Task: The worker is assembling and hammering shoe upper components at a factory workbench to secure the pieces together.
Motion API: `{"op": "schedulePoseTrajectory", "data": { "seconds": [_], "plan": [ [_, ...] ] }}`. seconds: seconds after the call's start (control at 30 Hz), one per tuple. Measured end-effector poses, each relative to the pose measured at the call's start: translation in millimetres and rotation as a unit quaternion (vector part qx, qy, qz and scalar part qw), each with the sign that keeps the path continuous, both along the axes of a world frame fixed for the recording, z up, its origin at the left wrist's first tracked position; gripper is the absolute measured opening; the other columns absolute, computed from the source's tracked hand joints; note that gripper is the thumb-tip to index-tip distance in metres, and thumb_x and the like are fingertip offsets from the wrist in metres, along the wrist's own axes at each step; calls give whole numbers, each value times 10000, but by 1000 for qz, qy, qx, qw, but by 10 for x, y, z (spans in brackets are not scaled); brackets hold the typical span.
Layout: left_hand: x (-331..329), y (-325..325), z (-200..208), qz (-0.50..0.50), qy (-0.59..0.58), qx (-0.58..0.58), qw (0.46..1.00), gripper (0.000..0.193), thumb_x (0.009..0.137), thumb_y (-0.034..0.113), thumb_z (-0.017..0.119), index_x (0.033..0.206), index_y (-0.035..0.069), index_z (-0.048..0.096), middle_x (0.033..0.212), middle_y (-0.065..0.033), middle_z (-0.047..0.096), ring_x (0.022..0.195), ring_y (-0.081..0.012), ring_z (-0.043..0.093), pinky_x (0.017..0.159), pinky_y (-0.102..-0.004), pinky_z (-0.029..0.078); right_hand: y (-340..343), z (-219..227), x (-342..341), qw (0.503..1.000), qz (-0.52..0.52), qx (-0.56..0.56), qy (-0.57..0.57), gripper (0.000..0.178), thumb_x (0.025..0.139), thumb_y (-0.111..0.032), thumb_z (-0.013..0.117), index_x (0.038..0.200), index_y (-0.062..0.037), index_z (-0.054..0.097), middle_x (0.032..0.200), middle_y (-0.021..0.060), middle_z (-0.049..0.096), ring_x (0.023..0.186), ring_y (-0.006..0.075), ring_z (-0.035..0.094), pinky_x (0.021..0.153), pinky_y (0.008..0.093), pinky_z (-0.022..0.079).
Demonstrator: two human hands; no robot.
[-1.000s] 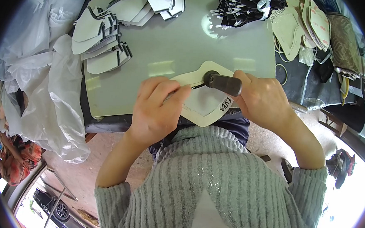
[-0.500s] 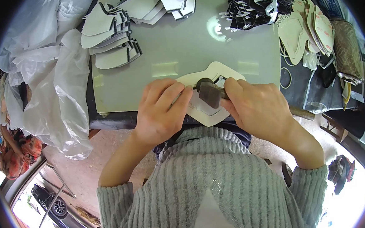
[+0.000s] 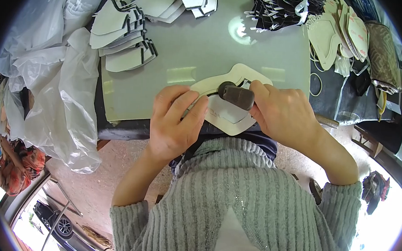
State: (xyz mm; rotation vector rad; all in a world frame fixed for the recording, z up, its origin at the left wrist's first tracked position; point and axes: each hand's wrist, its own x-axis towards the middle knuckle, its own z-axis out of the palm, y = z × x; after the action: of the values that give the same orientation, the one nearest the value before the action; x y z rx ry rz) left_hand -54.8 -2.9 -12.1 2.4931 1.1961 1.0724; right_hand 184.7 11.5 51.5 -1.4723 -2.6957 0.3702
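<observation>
A cream, odd-shaped frame-like template (image 3: 231,128) lies at the near edge of the work board, with a white panel (image 3: 229,111) showing inside its opening. A thin dark strip runs along part of that opening. The fingers of my left hand (image 3: 175,124) are bent and pressed together on the template's left side, holding it. My right hand (image 3: 288,113) is closed around a hammer. The dark hammer head (image 3: 237,97) is over the template's upper middle, its round face toward the dark strip; whether it touches is unclear. Beyond my right wrist sticks out the wooden handle (image 3: 327,121).
Stacked white panels with black edging (image 3: 123,38) sit at the board's far left. A tied bundle of black strips (image 3: 281,11) lies at the far right, near more cream templates (image 3: 325,40). Crumpled clear plastic (image 3: 71,99) hangs along the left side.
The hammer head has turned from pointing toward me to lying more sideways, toward my right hand. My left hand stays on the template. The whole view has shifted slightly.
</observation>
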Motion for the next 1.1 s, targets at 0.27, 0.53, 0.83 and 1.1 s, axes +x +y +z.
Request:
{"op": "schedulePoseTrajectory", "data": {
  "seconds": [0.27,0.53,0.83,1.1],
  "plan": [
    [-43,7,17,-17,6,-6,1000,257,708,11,769,958,26,713,1009,-75,633,937,-291,609,790,-394,510,64,192,-36,995,-12,17,94,325,946,-323,627,842,-37,515,656,107,617,511,271,626,438,363,474],
    [-34,16,47,-22,12,6,1000,280,670,24,786,935,11,698,985,-64,618,919,-268,609,793,-407,502,13,189,-151,997,21,38,66,337,946,-323,625,814,-37,502,576,55,551,460,233,589,408,332,445],
    [-30,24,59,-31,4,-10,999,231,723,-3,750,948,6,701,1008,-100,637,949,-313,606,784,-404,509,-21,61,-123,1000,12,-9,22,339,952,-333,612,844,-26,515,599,94,607,518,255,649,434,347,489],
    [-75,53,43,-37,-12,-28,999,289,664,36,782,939,25,693,968,-61,619,927,-273,608,794,-396,512,-16,28,-97,1000,6,-18,1,345,952,-334,615,841,-26,508,604,98,615,527,267,654,447,360,501]
  ]
}}
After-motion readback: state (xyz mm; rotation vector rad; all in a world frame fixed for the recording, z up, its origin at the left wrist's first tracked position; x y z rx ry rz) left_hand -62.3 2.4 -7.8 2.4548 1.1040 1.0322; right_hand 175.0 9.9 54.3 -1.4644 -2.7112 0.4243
